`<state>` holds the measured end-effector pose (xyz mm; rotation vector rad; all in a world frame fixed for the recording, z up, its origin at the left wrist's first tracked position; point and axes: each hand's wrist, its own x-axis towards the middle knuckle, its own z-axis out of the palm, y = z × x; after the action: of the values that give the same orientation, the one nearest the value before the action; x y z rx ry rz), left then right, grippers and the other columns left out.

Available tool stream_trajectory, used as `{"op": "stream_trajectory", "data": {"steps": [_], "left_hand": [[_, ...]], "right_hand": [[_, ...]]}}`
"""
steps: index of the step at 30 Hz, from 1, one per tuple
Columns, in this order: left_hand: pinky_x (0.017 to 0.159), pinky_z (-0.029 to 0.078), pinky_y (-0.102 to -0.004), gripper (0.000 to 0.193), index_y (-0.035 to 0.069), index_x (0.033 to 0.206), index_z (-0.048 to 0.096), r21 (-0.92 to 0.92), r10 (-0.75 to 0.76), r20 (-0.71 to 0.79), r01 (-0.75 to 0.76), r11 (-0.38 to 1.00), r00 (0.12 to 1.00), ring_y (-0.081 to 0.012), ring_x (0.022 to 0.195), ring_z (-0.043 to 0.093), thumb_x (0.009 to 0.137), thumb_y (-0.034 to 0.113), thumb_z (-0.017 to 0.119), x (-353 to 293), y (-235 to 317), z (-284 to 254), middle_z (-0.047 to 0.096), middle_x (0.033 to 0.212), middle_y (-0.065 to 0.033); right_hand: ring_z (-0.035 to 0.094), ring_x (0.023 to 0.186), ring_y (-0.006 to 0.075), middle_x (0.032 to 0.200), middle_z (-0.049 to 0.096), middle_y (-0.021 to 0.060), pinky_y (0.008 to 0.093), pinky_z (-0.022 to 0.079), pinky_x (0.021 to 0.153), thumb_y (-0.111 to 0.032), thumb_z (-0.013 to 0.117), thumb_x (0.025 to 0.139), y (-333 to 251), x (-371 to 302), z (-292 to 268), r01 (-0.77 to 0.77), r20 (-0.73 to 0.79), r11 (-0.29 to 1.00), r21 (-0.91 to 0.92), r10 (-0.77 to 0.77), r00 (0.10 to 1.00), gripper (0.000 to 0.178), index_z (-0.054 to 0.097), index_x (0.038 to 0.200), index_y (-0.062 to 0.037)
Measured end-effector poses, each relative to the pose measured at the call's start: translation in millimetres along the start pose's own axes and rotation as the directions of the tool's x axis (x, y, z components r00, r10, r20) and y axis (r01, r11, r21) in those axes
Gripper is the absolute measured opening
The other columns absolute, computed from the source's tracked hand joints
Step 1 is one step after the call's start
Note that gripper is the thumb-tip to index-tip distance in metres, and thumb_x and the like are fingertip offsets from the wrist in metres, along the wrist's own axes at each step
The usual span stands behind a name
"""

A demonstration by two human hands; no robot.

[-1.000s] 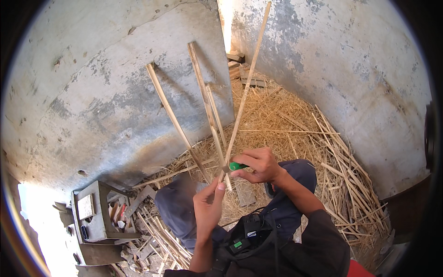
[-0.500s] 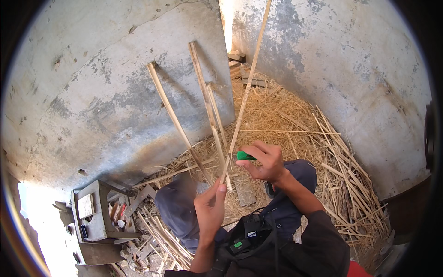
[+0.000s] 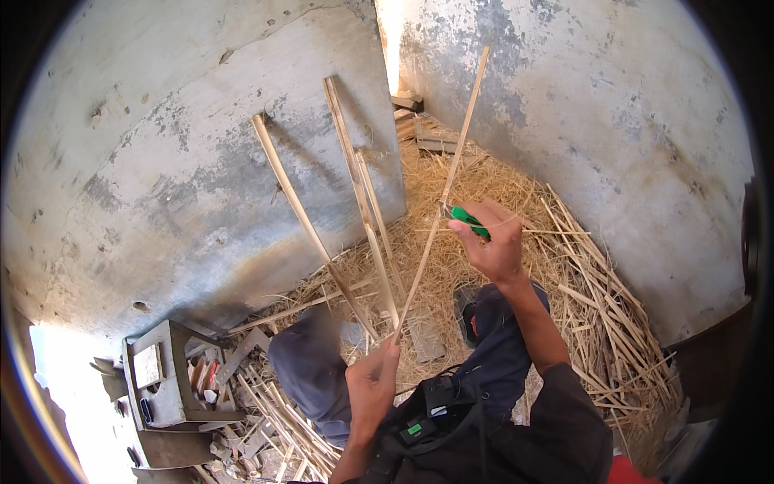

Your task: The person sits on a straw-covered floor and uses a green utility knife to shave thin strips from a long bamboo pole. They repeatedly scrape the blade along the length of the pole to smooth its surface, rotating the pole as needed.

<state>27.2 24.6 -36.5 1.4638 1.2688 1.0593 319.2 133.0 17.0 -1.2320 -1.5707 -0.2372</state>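
A long, thin wooden strip (image 3: 468,133) slants up and away from me. Near its lower end, the fingers and thumb of my left hand (image 3: 371,387) pinch it. Higher along the strip, my right hand (image 3: 497,246) is closed round a green-handled knife (image 3: 469,220), whose blade meets the strip at about its middle. A fine, pale shaving curls across the back of my right hand. Most of the knife's blade is too small to make out.
Several wooden sticks (image 3: 297,202) lean against the worn wall ahead on the left. Shavings (image 3: 508,198) cover the floor, and a heap of thin strips (image 3: 625,339) lies at the right. At the left stands a grey box-like stand (image 3: 165,403) with odds and ends inside.
My right hand and the knife have moved up and away along the strip, and a shaving now shows over that hand. The strip's far end has come lower; my left hand is slightly lower too.
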Motion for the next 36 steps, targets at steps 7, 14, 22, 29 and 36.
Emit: {"op": "stream_trajectory", "data": {"steps": [7, 14, 22, 29, 36], "left_hand": [[0.060, 0.039, -0.0252, 0.033, -0.003, 0.131, 0.076, -0.006, 0.008, -0.034, -0.008, 1.000, 0.999, -0.0031, 0.070, 0.046, 0.107, 0.019, 0.072, 2, -5, -6, 0.057, 0.072, 0.0046], [0.058, 0.036, -0.0253, 0.032, -0.002, 0.131, 0.077, -0.029, -0.048, -0.025, 0.048, 0.998, 0.999, -0.0028, 0.069, 0.043, 0.108, 0.020, 0.072, 0, -5, -11, 0.053, 0.072, 0.0064], [0.058, 0.033, -0.0254, 0.030, -0.003, 0.119, 0.081, -0.010, -0.171, 0.073, 0.172, 0.985, 0.983, -0.0024, 0.067, 0.041, 0.110, 0.023, 0.069, -34, -22, -21, 0.052, 0.072, 0.0077], [0.050, 0.029, -0.0243, 0.037, -0.001, 0.133, 0.077, -0.219, -0.289, 0.287, 0.356, 0.908, 0.913, -0.0009, 0.057, 0.036, 0.117, 0.026, 0.057, -8, -31, -37, 0.043, 0.066, 0.0090], [0.046, 0.025, -0.0222, 0.047, -0.004, 0.131, 0.074, -0.249, -0.252, 0.414, 0.375, 0.893, 0.875, -0.0006, 0.049, 0.033, 0.120, 0.033, 0.047, 2, -24, -38, 0.042, 0.063, 0.0094]], "right_hand": [[0.074, 0.069, 0.0230, 0.088, 0.077, 0.0089, 0.0337, 0.056, 0.060, -0.030, 0.084, 0.096, 3, 5, 7, 0.058, 0.030, 0.998, 0.019, -0.058, 0.998, 0.028, 0.082, 0.107, -0.0050], [0.071, 0.064, 0.0188, 0.082, 0.075, 0.0068, 0.0320, 0.052, 0.055, -0.037, 0.082, 0.098, 7, 9, 16, 0.103, 0.080, 0.995, -0.006, -0.102, 0.992, 0.031, 0.083, 0.107, -0.0069], [0.050, 0.056, 0.0096, 0.066, 0.066, 0.0012, 0.0326, 0.036, 0.054, -0.043, 0.071, 0.106, 123, 71, -23, -0.269, -0.114, 0.951, -0.154, 0.253, 0.961, 0.040, 0.083, 0.108, -0.0053], [0.061, 0.074, 0.0086, 0.081, 0.070, -0.0022, 0.0279, 0.045, 0.068, -0.040, 0.071, 0.107, 87, 49, -14, -0.349, 0.067, 0.911, 0.218, 0.343, 0.937, 0.035, 0.079, 0.121, -0.0094], [0.066, 0.084, 0.0086, 0.091, 0.073, 0.0006, 0.0283, 0.052, 0.078, -0.028, 0.071, 0.108, 20, 18, 6, -0.605, 0.447, 0.588, 0.537, 0.410, 0.795, 0.030, 0.075, 0.125, -0.0032]]}}
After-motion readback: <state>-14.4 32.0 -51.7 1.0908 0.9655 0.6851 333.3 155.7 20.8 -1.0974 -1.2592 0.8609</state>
